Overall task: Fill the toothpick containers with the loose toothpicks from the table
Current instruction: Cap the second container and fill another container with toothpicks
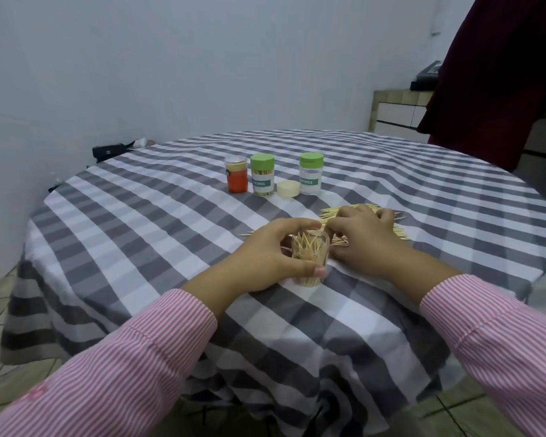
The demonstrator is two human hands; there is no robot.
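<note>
Near the counter's front edge, an open clear container [309,260], part-filled, is held upright in the left hand [275,253], fingers curled round it. Just beside it, loose toothpicks [344,212] are pinched by the right hand [366,238]. Light, stiff, splintery sticks, probably best gathered aligned and taken mid-length.

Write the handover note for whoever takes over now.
Left hand grips the open jar, partly filled.
Right hand rests on the loose toothpicks, fingers curled at the pile beside the jar.
Behind: red jar, full green-lid jar, cream lid, and a green-lid jar that looks empty.
Left: refill and cap.
</note>
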